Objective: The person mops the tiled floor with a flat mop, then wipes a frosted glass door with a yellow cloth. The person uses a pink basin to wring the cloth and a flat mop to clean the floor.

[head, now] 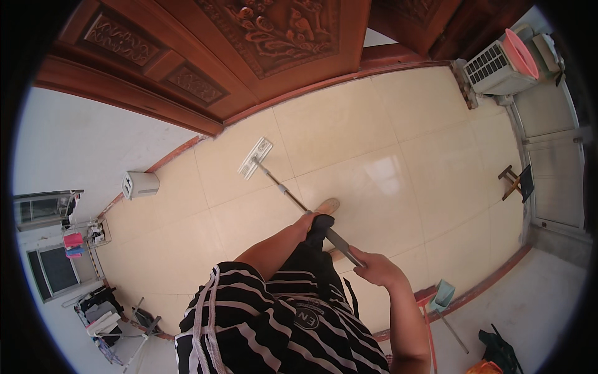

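A flat mop (290,196) slants across the view, its pole running from my body out to the floor. My left hand (309,224) is closed round the middle of the pole, partly hidden by dark cloth. My right hand (371,266) grips the grey upper end of the handle. The white rectangular mop head (255,158) lies on the cream floor tiles (345,135), near the corner of the carved wooden door (289,37). One of my shoes (329,205) shows just beyond my left hand.
A white bin (140,184) stands by the left wall. At right are a folding stool (517,183) and an outdoor air-conditioner unit (495,70) with a pink basin (520,53). A green dustpan (443,294) leans lower right; a drying rack with clothes (100,318) stands lower left.
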Demonstrator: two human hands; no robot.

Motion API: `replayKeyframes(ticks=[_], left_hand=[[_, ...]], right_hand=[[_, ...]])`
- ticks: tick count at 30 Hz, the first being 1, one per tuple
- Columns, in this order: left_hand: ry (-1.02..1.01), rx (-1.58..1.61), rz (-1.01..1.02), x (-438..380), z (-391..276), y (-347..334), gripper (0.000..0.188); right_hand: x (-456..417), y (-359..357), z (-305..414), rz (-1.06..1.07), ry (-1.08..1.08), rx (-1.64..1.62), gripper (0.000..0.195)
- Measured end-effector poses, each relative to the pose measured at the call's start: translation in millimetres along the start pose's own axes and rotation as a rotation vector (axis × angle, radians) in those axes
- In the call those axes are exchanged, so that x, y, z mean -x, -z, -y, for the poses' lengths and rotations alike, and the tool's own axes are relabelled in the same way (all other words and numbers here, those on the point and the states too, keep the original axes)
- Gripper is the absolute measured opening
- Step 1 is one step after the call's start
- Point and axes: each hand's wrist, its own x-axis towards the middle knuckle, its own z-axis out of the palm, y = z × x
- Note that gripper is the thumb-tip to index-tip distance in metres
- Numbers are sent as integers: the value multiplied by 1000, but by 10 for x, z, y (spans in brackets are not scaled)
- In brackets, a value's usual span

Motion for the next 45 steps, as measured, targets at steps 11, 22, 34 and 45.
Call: replayKeyframes(ticks=[11,22,34,45], left_hand=[[-68,74,413,-352,-1002,-718,34],[-27,-530,345,-748,-1063,-2616,27],[93,-539,385,101,537,-3636,30],[-121,-443,-1,-885,-846,-2266,33]], right_hand=[[-36,888,361,-560,-13,288,42],[588,505,-193,-868,-348,-129,47],[2181,194,-290,-872,-495,-317,55],[555,787,-66,-509,-200,-413,62]])
